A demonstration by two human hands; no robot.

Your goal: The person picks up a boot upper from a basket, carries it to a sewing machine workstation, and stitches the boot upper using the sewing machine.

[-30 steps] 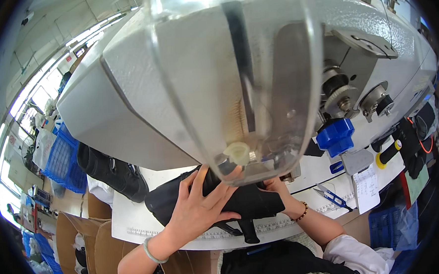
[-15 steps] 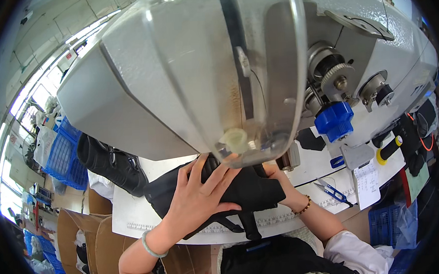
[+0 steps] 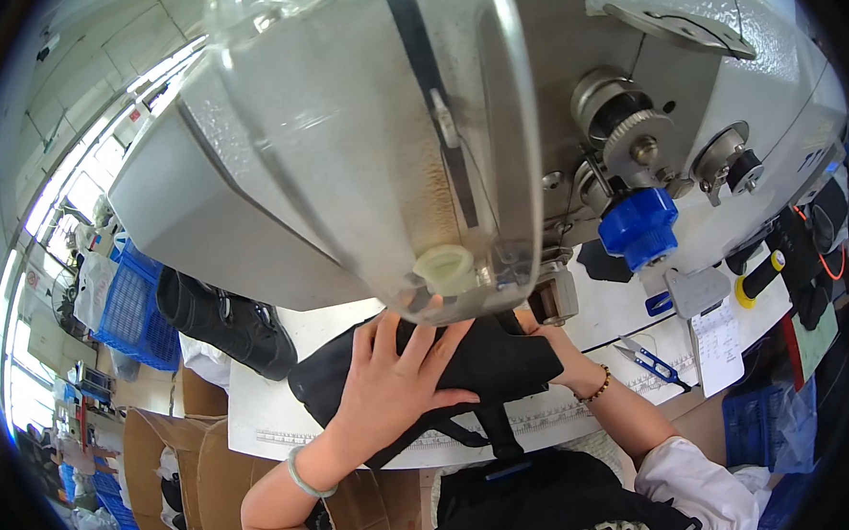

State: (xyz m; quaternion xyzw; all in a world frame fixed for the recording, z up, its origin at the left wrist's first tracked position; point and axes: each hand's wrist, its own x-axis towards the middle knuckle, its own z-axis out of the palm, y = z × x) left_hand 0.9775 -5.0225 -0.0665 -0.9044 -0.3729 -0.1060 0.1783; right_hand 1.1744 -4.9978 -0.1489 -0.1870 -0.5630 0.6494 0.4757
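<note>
A soft black piece with straps (image 3: 506, 357), perhaps a boot upper, lies on the white table under the sewing machine's head. My left hand (image 3: 392, 387) rests flat on top of it, fingers spread and thumb pointing right; its fingertips reach beneath the clear guard. At the piece's right end, my right hand (image 3: 566, 361) grips the far edge, its fingers partly hidden by the black material and the machine. Black straps (image 3: 499, 432) hang toward me over the table's near edge. The needle area is hidden from sight.
The clear guard (image 3: 525, 164) and blue knob (image 3: 639, 227) sit above my hands. Left stands a black boot (image 3: 226, 319), with cardboard boxes (image 3: 165, 451) below. Right are blue-handled snips (image 3: 655, 363), a notepad (image 3: 717, 350) and a black thread spool (image 3: 761, 278).
The whole view has shifted slightly, with the guard sitting farther left in it. Both hands stay on the black piece in nearly the same pose.
</note>
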